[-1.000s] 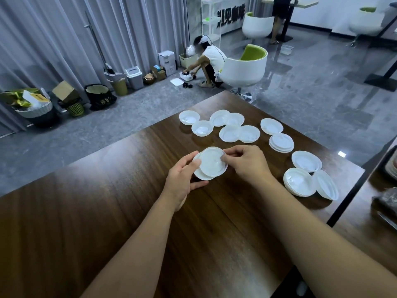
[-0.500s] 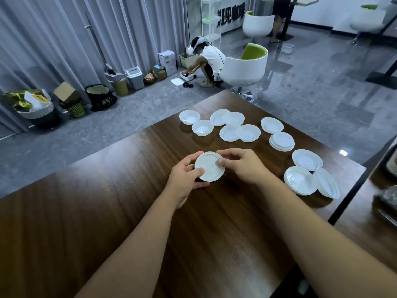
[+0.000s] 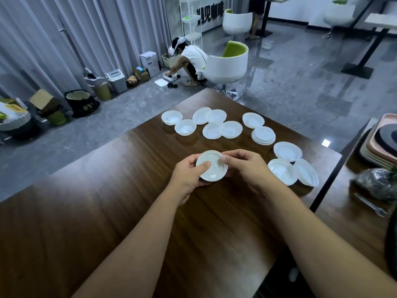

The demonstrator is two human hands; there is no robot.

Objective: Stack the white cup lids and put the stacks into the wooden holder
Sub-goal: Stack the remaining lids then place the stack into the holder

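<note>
Lids half gathered, holder nowhere in sight

Hands meet above a dark wooden table (image 3: 107,222), seen from the head camera. On the left, the left hand (image 3: 187,177) grasps a small stack of white cup lids (image 3: 211,166), thumb lying across the top and fingers curled underneath. Just to its right, the right hand (image 3: 247,166) pinches the same stack at its far edge, as if pressing the lids to seat them together. Beyond the hands, across the far side of the table, six loose lids (image 3: 202,124) lie in a scattered cluster, some overlapping. Further right sits one more single lid (image 3: 253,119), then a short finished stack (image 3: 263,135) touching it. Nearest the right edge lie three more lids (image 3: 289,166), one tilted on its rim. Judging by this, stacking is at an early stage: most lids remain loose. No wooden holder is visible, so nothing appears to have been placed in it.
</note>
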